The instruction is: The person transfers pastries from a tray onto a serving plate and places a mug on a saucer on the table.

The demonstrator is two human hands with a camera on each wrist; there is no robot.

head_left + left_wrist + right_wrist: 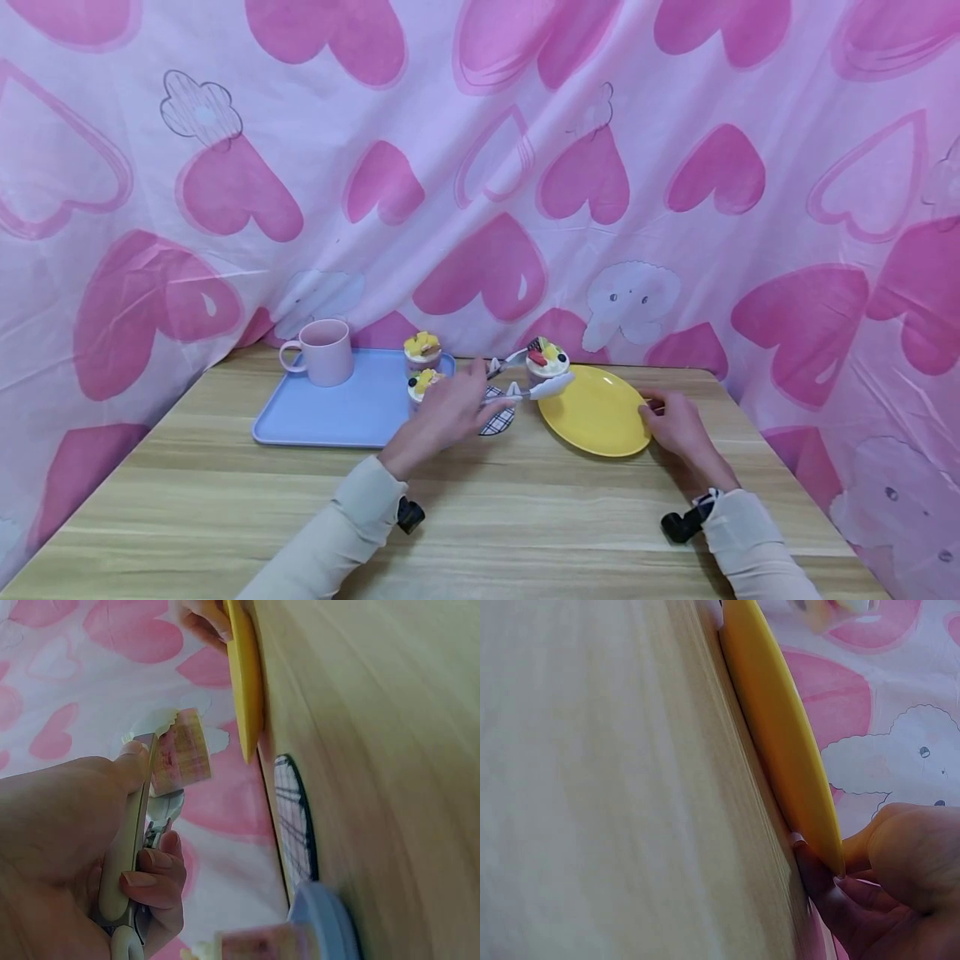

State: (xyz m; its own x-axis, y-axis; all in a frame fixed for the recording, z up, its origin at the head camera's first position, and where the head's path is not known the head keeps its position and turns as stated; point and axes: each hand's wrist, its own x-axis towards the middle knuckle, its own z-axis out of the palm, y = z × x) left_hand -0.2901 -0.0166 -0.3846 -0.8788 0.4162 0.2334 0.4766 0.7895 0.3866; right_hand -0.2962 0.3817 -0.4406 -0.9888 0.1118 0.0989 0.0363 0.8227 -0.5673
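My left hand (453, 404) grips a pair of food tongs (129, 859), whose ends hold a fruit-topped dessert cup (546, 362). In the left wrist view that cup (180, 754) hangs in the air, tilted, above the table. The yellow plate (596, 412) lies on the table to the right of the cup. At the plate's right rim, my right hand (678, 429) pinches the edge between thumb and fingers, as the right wrist view of the plate (780, 727) shows. A round checkered coaster (498, 423) lies partly hidden beneath the left hand and tongs.
A blue tray (330, 417) sits at the left with a pink mug (326, 354) at its back. On the tray's right side stand two more dessert cups (422, 353), the nearer one partly behind the left hand. A pink heart-print curtain (480, 167) hangs behind the table.
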